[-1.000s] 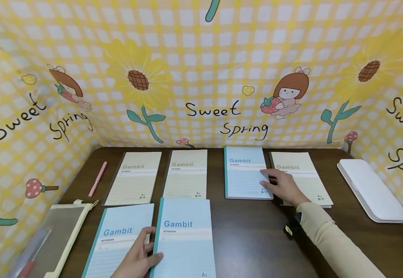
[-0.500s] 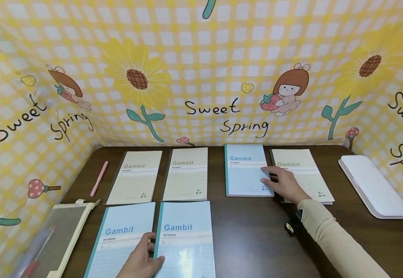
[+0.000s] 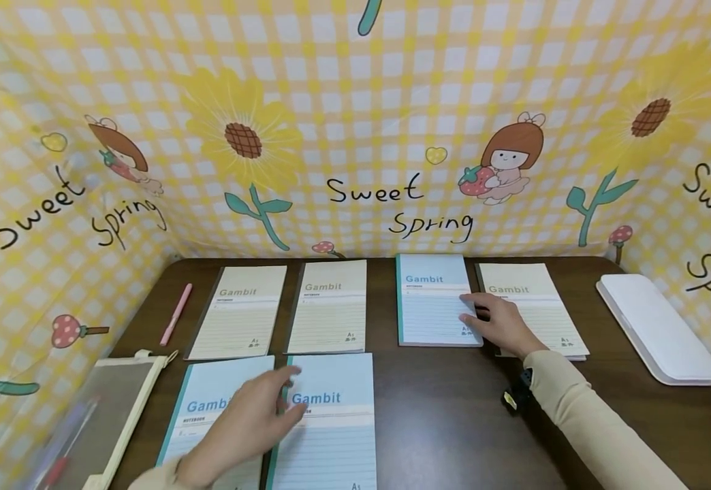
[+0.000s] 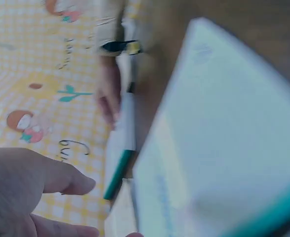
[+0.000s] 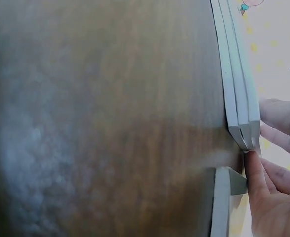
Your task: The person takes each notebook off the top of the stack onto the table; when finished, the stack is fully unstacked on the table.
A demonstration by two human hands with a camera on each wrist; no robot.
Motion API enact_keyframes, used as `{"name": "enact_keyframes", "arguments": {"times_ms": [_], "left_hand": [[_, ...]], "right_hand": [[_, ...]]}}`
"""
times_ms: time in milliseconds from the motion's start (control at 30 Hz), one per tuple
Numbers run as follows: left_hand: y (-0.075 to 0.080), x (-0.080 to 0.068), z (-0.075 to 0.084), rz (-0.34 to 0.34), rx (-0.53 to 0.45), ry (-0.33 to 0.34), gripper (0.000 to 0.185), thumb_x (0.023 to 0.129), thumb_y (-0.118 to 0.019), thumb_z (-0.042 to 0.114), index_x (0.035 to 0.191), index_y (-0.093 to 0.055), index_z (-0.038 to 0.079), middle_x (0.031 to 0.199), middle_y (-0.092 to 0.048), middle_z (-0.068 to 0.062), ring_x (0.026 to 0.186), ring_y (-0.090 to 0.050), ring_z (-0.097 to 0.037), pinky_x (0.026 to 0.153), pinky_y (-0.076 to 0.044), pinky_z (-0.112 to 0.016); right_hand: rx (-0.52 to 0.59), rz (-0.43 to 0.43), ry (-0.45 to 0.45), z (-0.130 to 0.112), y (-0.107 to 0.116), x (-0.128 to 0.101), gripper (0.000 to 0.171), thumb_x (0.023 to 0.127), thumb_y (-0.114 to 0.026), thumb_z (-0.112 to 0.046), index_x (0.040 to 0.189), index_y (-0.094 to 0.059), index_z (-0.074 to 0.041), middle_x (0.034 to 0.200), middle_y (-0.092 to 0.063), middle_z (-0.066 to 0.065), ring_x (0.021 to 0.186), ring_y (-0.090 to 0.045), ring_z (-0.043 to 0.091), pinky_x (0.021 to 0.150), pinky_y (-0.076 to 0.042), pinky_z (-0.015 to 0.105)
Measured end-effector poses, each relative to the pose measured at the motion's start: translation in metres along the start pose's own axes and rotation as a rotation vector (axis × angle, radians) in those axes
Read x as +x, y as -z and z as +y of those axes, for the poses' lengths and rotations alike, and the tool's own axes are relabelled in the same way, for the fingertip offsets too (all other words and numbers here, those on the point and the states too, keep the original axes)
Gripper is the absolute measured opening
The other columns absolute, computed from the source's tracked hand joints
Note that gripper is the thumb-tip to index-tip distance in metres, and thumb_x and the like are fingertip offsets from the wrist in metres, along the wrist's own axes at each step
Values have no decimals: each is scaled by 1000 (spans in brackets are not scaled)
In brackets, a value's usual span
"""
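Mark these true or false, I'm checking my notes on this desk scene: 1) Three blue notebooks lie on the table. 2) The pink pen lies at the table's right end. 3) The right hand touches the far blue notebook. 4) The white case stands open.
1) True: three blue notebooks, one far and two near.
2) False: the pink pen lies at the left.
3) True: the right hand rests on its right edge.
4) False: the white case lies closed.
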State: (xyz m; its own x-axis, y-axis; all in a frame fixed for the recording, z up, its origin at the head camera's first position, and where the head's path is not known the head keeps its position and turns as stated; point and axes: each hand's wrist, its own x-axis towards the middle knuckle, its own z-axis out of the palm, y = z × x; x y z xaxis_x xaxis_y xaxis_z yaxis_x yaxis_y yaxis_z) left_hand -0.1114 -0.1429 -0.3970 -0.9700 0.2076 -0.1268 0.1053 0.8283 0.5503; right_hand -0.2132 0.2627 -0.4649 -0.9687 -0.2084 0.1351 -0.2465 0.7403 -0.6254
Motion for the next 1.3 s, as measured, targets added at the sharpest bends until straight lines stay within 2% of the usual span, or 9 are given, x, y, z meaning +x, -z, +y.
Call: {"name": "enact_keyframes", "arguments": {"times_ms": [100, 200, 367, 500, 700, 967, 1067, 1133, 1300], "left_hand": [[-4, 37, 16, 16, -95, -116, 48, 83, -74, 17, 127, -60, 4, 111, -69, -16, 78, -69, -16, 63, -55, -29], [-16, 83, 35, -12, -158, -196, 48, 88, -70, 19, 131, -56, 3, 117, -67, -20, 89, -71, -25, 70, -57, -34], [-44, 154, 64, -76, -175, -198, 56, 92, -64, 23, 138, -46, -6, 115, -66, -23, 89, -70, -31, 80, -56, -38], [-71, 188, 78, -98, -143, -197, 48, 92, -64, 18, 132, -53, -4, 108, -68, -18, 91, -65, -31, 88, -52, -42], [-92, 203, 85, -59, -90, -162, 35, 88, -69, 19, 115, -63, -2, 111, -56, -15, 95, -46, -26, 84, -43, -43], [-91, 202, 91, -53, -101, -174, 35, 88, -68, 18, 114, -62, -4, 109, -56, -15, 95, -46, -25, 84, -43, -42], [-90, 201, 91, -53, -98, -171, 35, 88, -67, 19, 115, -62, -3, 107, -55, -13, 93, -45, -24, 82, -42, -39], [-90, 201, 91, -58, -104, -176, 35, 88, -67, 19, 116, -62, -3, 107, -55, -13, 93, -44, -24, 82, -42, -39], [-92, 204, 87, -70, -117, -198, 37, 90, -66, 17, 121, -61, -2, 111, -57, -15, 97, -46, -26, 87, -43, -42]], "right_hand": [[-1, 11, 3, 2, 1, -1, 44, 93, -65, -18, 133, -56, -1, 134, -54, 25, 116, -58, 43, 91, -51, 51], [-2, 14, 3, 2, 0, -1, 44, 93, -65, -17, 132, -56, 0, 134, -55, 25, 116, -59, 43, 91, -51, 50], [10, 6, -14, 1, -5, 0, 44, 92, -65, -18, 132, -57, -1, 134, -54, 25, 116, -59, 42, 91, -52, 50], [16, 8, -29, 2, -11, 2, 44, 92, -66, -19, 132, -58, -2, 134, -55, 24, 115, -60, 41, 91, -52, 49], [31, 2, -39, 0, -10, 4, 45, 92, -66, -19, 132, -57, -2, 135, -54, 24, 116, -59, 41, 92, -52, 48], [10, 28, -199, -9, -4, 15, 53, 89, -71, -25, 131, -54, 2, 118, -64, 24, 107, -63, 36, 86, -53, 47], [-63, 53, -238, -15, -6, 21, 41, 86, -73, -29, 108, -63, 4, 93, -67, 18, 81, -63, 28, 70, -52, 39], [-97, 62, -271, -18, -6, 24, 33, 85, -75, -29, 89, -65, 2, 73, -61, 11, 65, -55, 22, 60, -44, 33], [-82, 68, -353, -21, -2, 28, 37, 82, -77, -27, 61, -53, -8, 54, -39, 0, 55, -38, 16, 54, -34, 29]]}}
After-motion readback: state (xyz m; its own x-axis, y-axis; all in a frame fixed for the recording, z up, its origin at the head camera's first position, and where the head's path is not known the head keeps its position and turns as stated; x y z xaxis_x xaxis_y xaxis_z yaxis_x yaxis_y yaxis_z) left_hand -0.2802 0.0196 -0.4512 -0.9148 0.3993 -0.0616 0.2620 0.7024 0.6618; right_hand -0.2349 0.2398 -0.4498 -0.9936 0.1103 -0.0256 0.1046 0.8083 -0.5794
